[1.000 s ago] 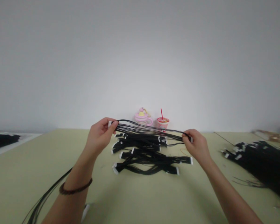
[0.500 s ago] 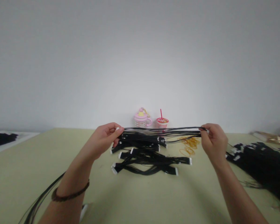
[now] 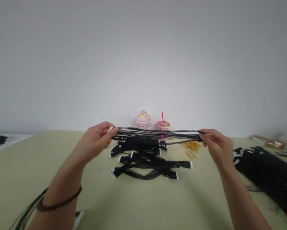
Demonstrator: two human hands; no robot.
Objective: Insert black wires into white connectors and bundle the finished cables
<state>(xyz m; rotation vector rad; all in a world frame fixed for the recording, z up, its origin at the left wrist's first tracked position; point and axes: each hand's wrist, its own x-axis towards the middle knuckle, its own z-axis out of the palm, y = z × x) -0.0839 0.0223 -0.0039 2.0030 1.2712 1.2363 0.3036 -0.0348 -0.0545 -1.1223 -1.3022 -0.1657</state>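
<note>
A bundle of thin black wires is stretched level between my two hands above the table. My left hand pinches its left end, where a white connector shows at the fingertips. At the other end, my right hand closes thumb and fingers round the wires; their tips there are hidden. Below and behind the bundle lie several black wire harnesses with white connectors at their ends, some crossing each other.
Yellow rubber bands lie near my right hand. A pink lidded cup and a small cup with a red straw stand by the wall. A large pile of black harnesses covers the right side. More dark wires lie beside my left forearm.
My left hand has shifted left and a little up in view, and the wires look more spread out. The right hand has turned slightly, still holding its end.
</note>
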